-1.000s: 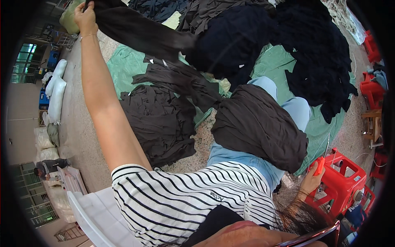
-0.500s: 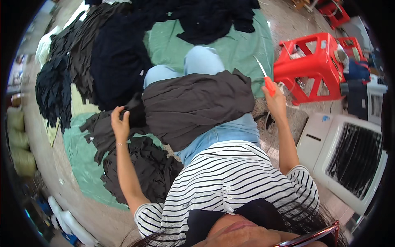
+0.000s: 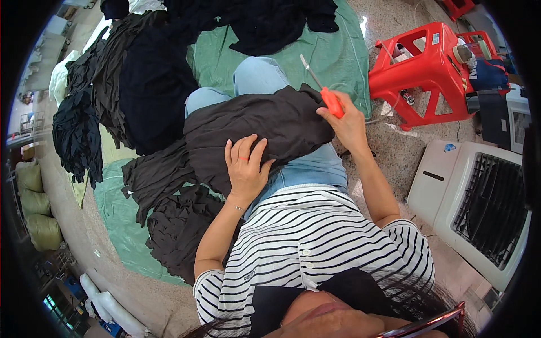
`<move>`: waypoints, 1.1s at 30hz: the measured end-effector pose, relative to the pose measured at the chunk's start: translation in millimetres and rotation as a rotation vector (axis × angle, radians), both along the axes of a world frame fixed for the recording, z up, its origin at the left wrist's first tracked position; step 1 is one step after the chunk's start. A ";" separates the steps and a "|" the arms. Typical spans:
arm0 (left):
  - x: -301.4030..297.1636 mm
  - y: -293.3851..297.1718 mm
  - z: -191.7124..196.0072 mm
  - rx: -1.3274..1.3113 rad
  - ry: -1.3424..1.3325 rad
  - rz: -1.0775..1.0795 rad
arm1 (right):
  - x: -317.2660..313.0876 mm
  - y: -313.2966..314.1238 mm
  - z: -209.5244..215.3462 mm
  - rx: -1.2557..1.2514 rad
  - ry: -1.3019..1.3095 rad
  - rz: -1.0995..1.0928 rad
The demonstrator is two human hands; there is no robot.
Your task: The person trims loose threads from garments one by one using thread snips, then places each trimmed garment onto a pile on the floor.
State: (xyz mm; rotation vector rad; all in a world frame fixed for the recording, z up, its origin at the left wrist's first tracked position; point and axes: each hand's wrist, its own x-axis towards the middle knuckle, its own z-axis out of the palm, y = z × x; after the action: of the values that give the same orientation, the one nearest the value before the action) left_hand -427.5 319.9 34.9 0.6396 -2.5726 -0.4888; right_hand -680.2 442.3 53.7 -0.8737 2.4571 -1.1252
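Note:
A dark grey-brown garment (image 3: 265,127) lies draped over my lap, on my blue jeans. My left hand (image 3: 245,163) rests flat on its near edge, fingers spread, holding nothing. At the garment's right edge my right hand (image 3: 346,124) grips small scissors with an orange handle (image 3: 327,96), their thin metal blades pointing up and away from me.
Piles of dark garments (image 3: 146,84) lie on a green sheet (image 3: 118,208) to my left and ahead. A red plastic stool (image 3: 422,73) stands at the right, with a white fan unit (image 3: 479,208) nearer me. Stuffed sacks (image 3: 34,208) sit at the far left.
My view has swung from the left pile to my lap. My left arm came back from the far garment and now lies on the lap garment. The right hand still holds the scissors.

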 end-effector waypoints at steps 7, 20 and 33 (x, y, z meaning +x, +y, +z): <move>17.7 -13.5 7.1 -0.045 0.003 0.183 | -11.5 -13.0 43.5 -0.382 -0.385 0.119; 83.5 -57.9 177.5 0.541 0.086 -0.120 | -64.7 73.4 217.4 -0.887 0.168 -0.175; 50.5 -77.8 67.5 0.001 -0.354 0.221 | -96.4 -101.8 60.5 -0.307 0.471 0.339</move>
State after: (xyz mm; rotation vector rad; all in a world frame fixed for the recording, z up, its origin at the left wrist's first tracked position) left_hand -377.0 242.1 102.4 1.0808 -2.7765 -0.3254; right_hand -776.6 340.5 114.2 -1.7476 2.3633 -1.3001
